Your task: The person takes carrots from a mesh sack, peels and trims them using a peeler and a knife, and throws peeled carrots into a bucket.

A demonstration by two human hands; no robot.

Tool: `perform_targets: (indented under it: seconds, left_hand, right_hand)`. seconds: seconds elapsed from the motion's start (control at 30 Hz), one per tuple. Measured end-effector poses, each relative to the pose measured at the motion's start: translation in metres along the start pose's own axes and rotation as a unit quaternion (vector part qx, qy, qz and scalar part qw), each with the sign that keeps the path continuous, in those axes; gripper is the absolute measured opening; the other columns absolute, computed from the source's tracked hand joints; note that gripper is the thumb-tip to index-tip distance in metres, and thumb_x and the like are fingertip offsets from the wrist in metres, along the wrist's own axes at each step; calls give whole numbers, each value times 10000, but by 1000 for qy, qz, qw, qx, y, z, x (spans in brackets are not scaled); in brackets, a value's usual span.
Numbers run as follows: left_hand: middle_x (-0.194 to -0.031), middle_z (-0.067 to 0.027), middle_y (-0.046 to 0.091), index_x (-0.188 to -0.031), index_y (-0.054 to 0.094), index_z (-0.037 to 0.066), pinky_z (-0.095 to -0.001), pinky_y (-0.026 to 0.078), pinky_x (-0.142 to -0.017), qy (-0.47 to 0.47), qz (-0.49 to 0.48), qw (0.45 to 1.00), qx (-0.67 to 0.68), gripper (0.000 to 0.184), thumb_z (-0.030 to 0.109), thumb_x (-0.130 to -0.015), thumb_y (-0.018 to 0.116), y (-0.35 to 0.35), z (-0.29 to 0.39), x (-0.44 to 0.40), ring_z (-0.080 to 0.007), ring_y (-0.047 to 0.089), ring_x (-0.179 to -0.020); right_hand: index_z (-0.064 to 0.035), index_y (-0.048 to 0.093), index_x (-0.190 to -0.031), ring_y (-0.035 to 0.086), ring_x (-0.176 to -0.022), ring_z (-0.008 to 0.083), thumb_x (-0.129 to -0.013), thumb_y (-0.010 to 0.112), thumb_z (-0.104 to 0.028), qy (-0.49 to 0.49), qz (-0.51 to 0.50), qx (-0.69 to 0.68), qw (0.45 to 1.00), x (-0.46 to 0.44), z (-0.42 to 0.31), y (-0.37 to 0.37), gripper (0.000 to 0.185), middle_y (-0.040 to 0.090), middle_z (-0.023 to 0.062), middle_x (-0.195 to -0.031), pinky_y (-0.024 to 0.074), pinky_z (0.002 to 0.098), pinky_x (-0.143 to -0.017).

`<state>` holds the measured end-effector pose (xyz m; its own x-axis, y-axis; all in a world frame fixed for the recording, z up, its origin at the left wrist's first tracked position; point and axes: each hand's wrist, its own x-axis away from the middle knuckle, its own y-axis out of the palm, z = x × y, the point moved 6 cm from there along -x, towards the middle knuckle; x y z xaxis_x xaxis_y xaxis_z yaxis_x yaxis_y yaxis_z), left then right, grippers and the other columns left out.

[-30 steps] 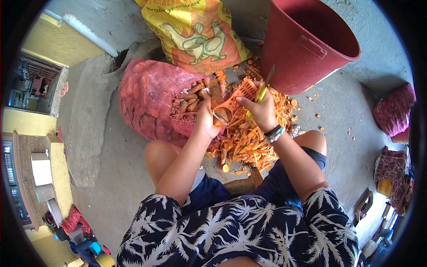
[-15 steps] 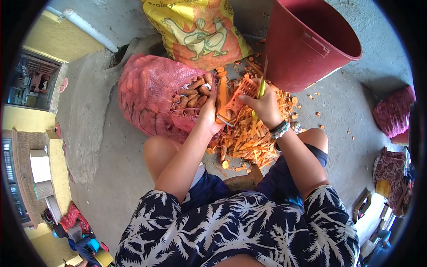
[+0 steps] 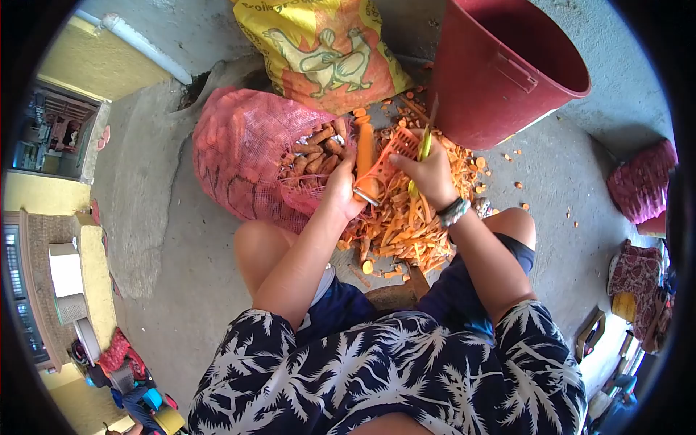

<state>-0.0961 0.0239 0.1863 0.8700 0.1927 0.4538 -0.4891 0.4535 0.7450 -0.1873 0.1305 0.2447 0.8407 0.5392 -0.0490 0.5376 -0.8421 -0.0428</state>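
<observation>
Carrot in hand: one long, thick orange carrot [image 3: 366,148], standing lengthwise between the sack mouth and the peelings, its visible face bright and smooth, judged mostly pared.
Left hand: the left hand [image 3: 341,187] is curled closed around the carrot's lower end.
Right hand: the right hand [image 3: 433,174] is closed on two tools, a slotted orange plastic peeler [image 3: 399,147] and a knife with a yellow-green handle [image 3: 425,147].
Peeler blade: metal strip [image 3: 366,197] at the carrot's lower end.
Work done: a broad heap of orange peelings [image 3: 417,228] lies on the grey concrete floor [image 3: 188,297] below the hands, indicating many carrots pared.
Work left: rough brown unpeeled carrots [image 3: 317,150] fill the mouth of a bulging pink-red mesh sack [image 3: 235,159]; judged a considerable quantity.
Red bin: a tall dark-red plastic bin [image 3: 471,94] stands beyond the heap; its interior is too dark to tell whether it holds anything.
Feed sack: a yellow-and-orange printed sack [image 3: 326,61] stands behind the mesh sack.
Obstructions: mesh sack crowds the left hand's side; the knife's blade projects toward the bin, a cutting hazard during strokes.
</observation>
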Motion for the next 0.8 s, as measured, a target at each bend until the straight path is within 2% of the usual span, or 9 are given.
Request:
perform_targets:
  seconds: [0.1, 0.2, 0.3, 0.37, 0.43, 0.5, 0.63, 0.77, 0.8]
  left_hand:
    - [-927, -80, 564, -1109, 478, 59, -343, 490, -712, -34, -2, 997, -64, 413, 401, -933, 330, -12, -7, -7, -184, 567, -780]
    - [-853, -76, 582, -1092, 499, 60, -296, 491, -616, -54, 12, 994, -89, 405, 406, -920, 375, -3, -7, 7, -174, 574, -675]
    - [-885, -76, 576, -1094, 495, 60, -285, 478, -640, -87, -35, 991, -91, 406, 412, -909, 410, -7, -13, 5, -164, 571, -736]
    - [-917, -74, 576, -1111, 486, 52, -284, 476, -680, -24, 21, 999, -30, 420, 412, -912, 402, -5, 4, 6, -160, 570, -794]
    - [-936, -76, 573, -1120, 481, 48, -285, 475, -694, -40, -52, 998, -4, 416, 400, -918, 390, -15, -3, -5, -167, 571, -807]
    - [-936, -73, 568, -1116, 478, 55, -290, 475, -696, 22, 22, 999, 27, 393, 382, -928, 368, -8, -2, -4, -165, 568, -811]
    - [-942, -71, 573, -1113, 478, 48, -304, 486, -678, -29, -8, 999, -42, 364, 342, -939, 352, -4, -3, 0, -162, 573, -804]
    - [-948, -69, 574, -1132, 472, 48, -293, 484, -692, -87, -48, 991, -93, 374, 349, -927, 385, -5, -12, 14, -181, 573, -807]
    - [-948, -69, 574, -1132, 472, 48, -293, 484, -692, -89, -49, 990, -94, 374, 349, -927, 385, -2, -10, 15, -181, 573, -807]
  right_hand:
    - [35, 539, -1026, 602, -747, 109, -703, 705, -27, 12, -38, -46, 998, -20, 3, -4, 368, 639, 87, -904, 503, 229, -648]
    - [18, 543, -1010, 609, -678, 105, -727, 670, -4, 44, 55, -28, 997, -53, 8, -52, 311, 641, 87, -853, 496, 199, -565]
    - [17, 536, -1001, 597, -634, 101, -728, 670, -8, -44, 193, -36, 980, -70, 29, -93, 305, 639, 77, -832, 495, 207, -552]
    - [15, 521, -1047, 607, -711, 115, -711, 696, -27, 25, 137, -42, 989, -39, -2, -55, 381, 631, 68, -852, 509, 230, -617]
    - [18, 518, -1074, 595, -757, 110, -699, 710, -30, 43, 39, -99, 993, -13, 0, -16, 425, 628, 63, -875, 504, 233, -660]
    - [28, 510, -1100, 582, -792, 102, -688, 721, -29, 0, -8, -44, 999, 2, 0, -1, 466, 623, 63, -887, 498, 238, -690]
    - [5, 538, -1062, 598, -737, 118, -693, 708, -14, 81, -8, -106, 991, -22, -3, -13, 406, 626, 76, -891, 508, 244, -642]
    - [28, 531, -968, 597, -644, 109, -711, 691, -20, -13, 194, -34, 980, -69, 28, -95, 306, 633, 82, -828, 504, 221, -569]
    - [30, 530, -972, 602, -654, 112, -714, 689, -20, 5, 178, -66, 982, -67, 30, -94, 307, 632, 81, -838, 506, 224, -573]
